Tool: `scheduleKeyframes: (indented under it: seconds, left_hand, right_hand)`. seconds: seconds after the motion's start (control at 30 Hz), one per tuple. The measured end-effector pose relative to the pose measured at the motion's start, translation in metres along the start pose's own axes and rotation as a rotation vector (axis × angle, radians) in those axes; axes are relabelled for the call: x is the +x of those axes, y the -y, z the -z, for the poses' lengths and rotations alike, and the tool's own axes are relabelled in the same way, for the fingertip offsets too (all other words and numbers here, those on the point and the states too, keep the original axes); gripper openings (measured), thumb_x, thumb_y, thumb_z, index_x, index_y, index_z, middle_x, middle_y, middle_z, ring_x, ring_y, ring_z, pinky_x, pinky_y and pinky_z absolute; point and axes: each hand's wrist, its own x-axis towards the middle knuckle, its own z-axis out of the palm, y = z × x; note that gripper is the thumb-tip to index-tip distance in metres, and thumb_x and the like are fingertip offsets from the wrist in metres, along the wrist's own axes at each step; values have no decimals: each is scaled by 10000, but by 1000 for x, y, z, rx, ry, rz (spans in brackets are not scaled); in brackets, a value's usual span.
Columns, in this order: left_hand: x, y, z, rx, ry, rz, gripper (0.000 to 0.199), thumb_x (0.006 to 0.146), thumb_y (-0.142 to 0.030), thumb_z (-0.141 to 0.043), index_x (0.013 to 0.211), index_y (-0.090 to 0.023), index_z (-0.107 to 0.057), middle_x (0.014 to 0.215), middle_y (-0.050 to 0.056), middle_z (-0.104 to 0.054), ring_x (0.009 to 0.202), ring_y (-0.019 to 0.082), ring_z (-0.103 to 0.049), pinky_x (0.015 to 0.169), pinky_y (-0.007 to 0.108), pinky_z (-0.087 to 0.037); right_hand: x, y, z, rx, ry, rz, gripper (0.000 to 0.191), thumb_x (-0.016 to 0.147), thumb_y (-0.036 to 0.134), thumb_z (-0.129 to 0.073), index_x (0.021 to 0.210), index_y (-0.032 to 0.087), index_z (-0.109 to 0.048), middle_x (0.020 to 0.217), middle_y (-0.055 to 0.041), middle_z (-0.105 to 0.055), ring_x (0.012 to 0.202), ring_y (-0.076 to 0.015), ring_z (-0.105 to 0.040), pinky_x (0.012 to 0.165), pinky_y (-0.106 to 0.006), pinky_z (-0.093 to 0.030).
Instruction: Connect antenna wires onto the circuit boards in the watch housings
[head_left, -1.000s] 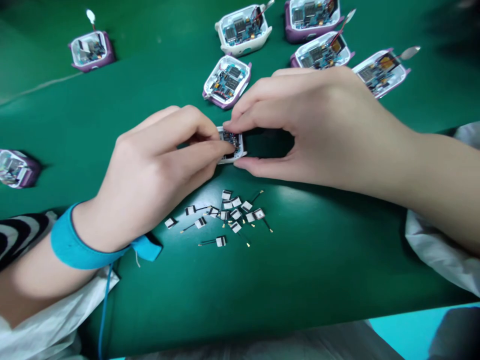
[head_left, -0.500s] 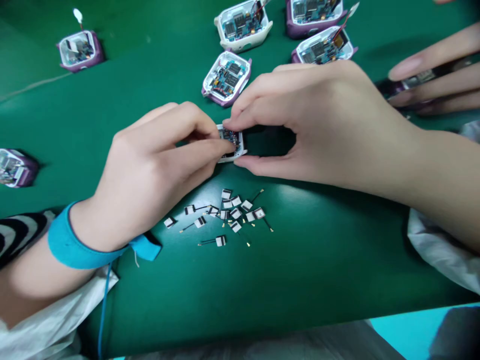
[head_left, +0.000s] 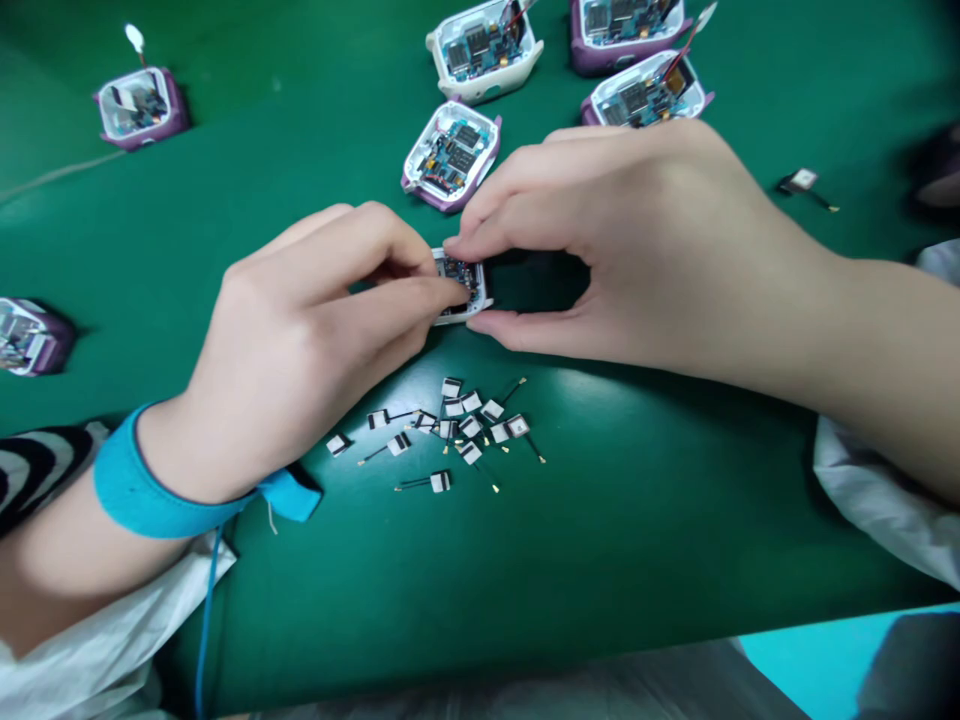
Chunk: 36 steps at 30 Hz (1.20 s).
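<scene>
White plastic casing (head_left: 466,316) around circuit board (head_left: 456,270)

A glossy green bench mat (head_left: 622,560) covered the bench. Six open white-and-purple plastic housings (head_left: 451,157) with blue circuit boards inside sat along the far side and left edge. A loose heap of small white square patches with thin dark wire tails (head_left: 457,425) lay mid-mat, one single dark-backed patch (head_left: 801,180) off at upper right. Bright blue fabric wrist strap (head_left: 142,490), thin blue cord (head_left: 206,630) running down off it. Crumpled white plastic sleeve (head_left: 877,510) at right.
</scene>
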Motion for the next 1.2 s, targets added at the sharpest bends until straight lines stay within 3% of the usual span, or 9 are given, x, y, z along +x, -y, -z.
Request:
scheduleKeyframes:
  seconds: [0.33, 0.47, 0.57, 0.67, 0.8, 0.93, 1.03, 1.2]
  left_hand:
    - [0, 1, -1, 17, -5, -18, 205, 871, -186, -425, 909, -166, -625, 843, 28, -568, 749, 110, -482, 627, 250, -362]
    - [0, 2, -3, 35, -10, -14, 198, 874, -204, -423, 905, -185, -617, 846, 11, -570, 765, 108, -491, 634, 243, -383]
    - [0, 4, -4, 11, -43, -57, 148, 847, -204, -484, 875, -164, -623, 823, 28, -583, 749, 126, -513, 617, 249, -400]
    - [0, 6, -4, 0, -40, -73, 138, 838, -207, -497, 895, -174, -617, 833, 34, -594, 743, 139, -533, 621, 259, -425]
    - [-1, 8, -4, 15, -27, -73, 141, 837, -204, -487, 917, -188, -603, 841, 28, -593, 756, 147, -541, 627, 262, -441]
    - [-2, 10, -6, 33, -27, -92, 148, 839, -189, -469, 913, -187, -597, 845, 28, -586, 752, 149, -536, 615, 261, -437]
    - [-2, 10, -6, 36, -35, -92, 152, 842, -188, -457, 901, -182, -597, 849, 31, -585, 753, 153, -534, 610, 264, -435]
    - [-1, 8, -5, 31, -11, -68, 150, 848, -184, -433, 860, -177, -582, 845, 44, -578, 766, 166, -534, 623, 281, -433]
  right_hand:
    - [0, 1, 0, 16, 7, -16, 244, 748, 422, -579, 894, 226, -583, 954, 39, -610, 943, -155, -576, 758, -306, -499]
    - [0, -1, 3, 103, 56, -29, 294, 786, 447, -510, 1000, 245, -527, 1029, 19, -562, 999, -159, -529, 829, -339, -476]
    - [-1, -4, 10, 220, 28, -72, 254, 870, 344, -342, 1045, 212, -470, 1081, -32, -503, 1048, -135, -472, 884, -329, -443]
    - [-3, -6, 18, 263, -23, -128, 248, 884, 246, -267, 932, 230, -510, 1045, -45, -506, 1038, -128, -467, 933, -343, -395]
    - [-6, -1, 22, 244, -73, -127, 213, 867, 312, -406, 960, 257, -589, 944, -26, -530, 937, -125, -510, 819, -306, -449]
    - [-8, 8, 20, 217, -283, -205, 207, 795, 367, -531, 923, 229, -620, 759, 51, -615, 728, -58, -556, 659, -194, -485]
    - [-8, 12, 17, 235, -372, -165, 184, 768, 362, -570, 893, 242, -632, 788, 71, -656, 693, -55, -589, 581, -168, -483]
    - [-5, 16, 11, 110, -407, -57, 128, 789, 325, -555, 837, 240, -637, 729, 61, -666, 609, -55, -583, 564, -187, -474]
